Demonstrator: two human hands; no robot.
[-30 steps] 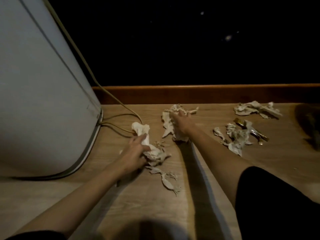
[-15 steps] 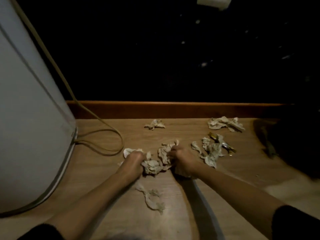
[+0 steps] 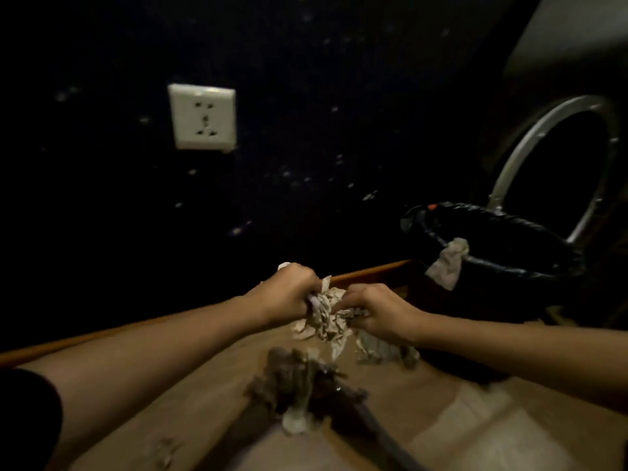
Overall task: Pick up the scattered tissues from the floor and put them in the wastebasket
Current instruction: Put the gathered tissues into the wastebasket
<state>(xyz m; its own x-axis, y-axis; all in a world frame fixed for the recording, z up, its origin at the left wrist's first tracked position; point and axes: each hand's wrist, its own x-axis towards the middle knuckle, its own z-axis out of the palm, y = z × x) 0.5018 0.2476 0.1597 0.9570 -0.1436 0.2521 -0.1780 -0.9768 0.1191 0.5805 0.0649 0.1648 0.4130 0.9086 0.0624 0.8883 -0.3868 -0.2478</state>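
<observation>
A crumpled wad of pale tissues (image 3: 326, 312) hangs bunched at centre, more tissues (image 3: 299, 389) lie on the floor at six o'clock, and the black-lined wastebasket (image 3: 492, 253) stands at three o'clock, one tissue (image 3: 448, 261) draped over its rim.

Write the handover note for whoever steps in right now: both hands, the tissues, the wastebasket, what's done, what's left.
Left hand: closed on the tissue bundle.
Right hand: closed on the same bundle; both hands hold it above the floor.
Wastebasket: black-lined, lid up, to the right; one tissue draped over its near rim.
Done: one bundle gathered and lifted.
Left: drop the bundle in, push the draped tissue in, then collect the blurred scraps on the floor below the hands.
</observation>
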